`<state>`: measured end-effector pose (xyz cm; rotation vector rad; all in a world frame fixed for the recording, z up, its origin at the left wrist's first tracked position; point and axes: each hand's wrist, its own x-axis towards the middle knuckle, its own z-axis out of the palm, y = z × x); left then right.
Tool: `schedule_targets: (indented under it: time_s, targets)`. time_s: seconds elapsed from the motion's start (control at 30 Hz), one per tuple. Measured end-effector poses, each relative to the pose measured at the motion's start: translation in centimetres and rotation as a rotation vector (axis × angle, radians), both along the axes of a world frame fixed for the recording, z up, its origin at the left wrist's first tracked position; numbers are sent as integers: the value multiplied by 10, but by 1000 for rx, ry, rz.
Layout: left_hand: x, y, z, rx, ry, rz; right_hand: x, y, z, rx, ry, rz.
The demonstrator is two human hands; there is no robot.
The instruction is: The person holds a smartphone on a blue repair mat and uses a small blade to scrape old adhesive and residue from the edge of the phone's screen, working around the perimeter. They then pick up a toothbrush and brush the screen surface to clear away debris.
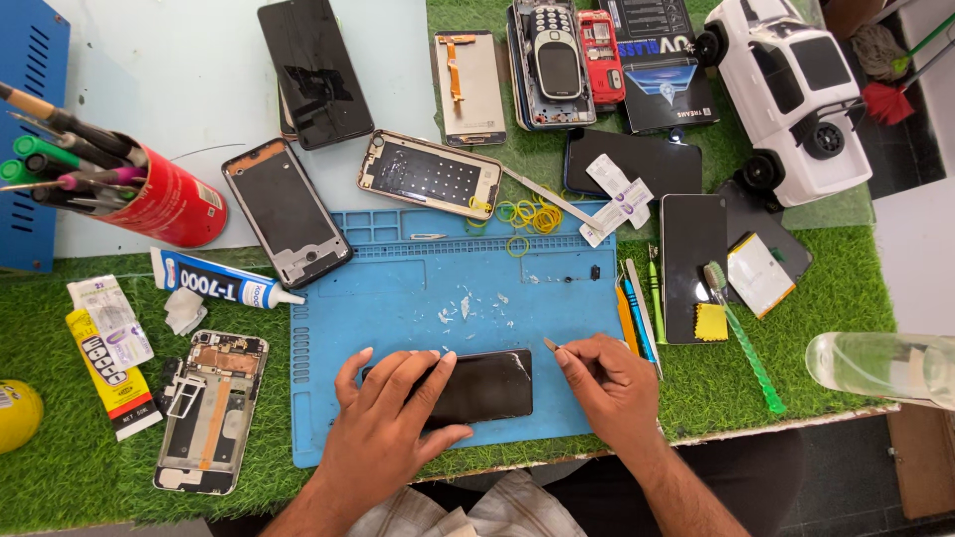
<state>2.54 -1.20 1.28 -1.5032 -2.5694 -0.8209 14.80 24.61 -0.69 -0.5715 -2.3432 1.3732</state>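
Observation:
A black phone (487, 386) with a cracked upper right corner lies flat on the blue repair mat (398, 298), near its front edge. My left hand (388, 418) presses down on the phone's left half, fingers spread over the glass. My right hand (612, 383) is just right of the phone and pinches a small thin metal tool (550, 344), whose tip points toward the phone's cracked corner. Small white glass chips (463, 306) are scattered on the mat above the phone.
Opened phones and frames (211, 410) lie around the mat on green turf. A glue tube (219, 281) and red tool cup (164, 199) sit left. Tweezers, pens (642, 308), a toothbrush (741, 333), a white toy truck (786, 89) and a clear bottle (880, 366) are right.

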Motion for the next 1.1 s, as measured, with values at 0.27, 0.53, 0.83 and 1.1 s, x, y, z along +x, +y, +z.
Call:
schedule_targets:
  time_s: [0.27,0.53,0.83,1.1]
  targets:
    - [1,-15,6,-44,-111,33,6,-13,7,-41,28,15]
    - [6,-29,18,-109,-148,47,17,-27,18,-81,106,46]
    - [8,-45,27,-106,-150,52,14,-47,36,-50,39,79]
    - [-3,-46,16,-96,-178,37,-10,-44,37,65,-130,260]
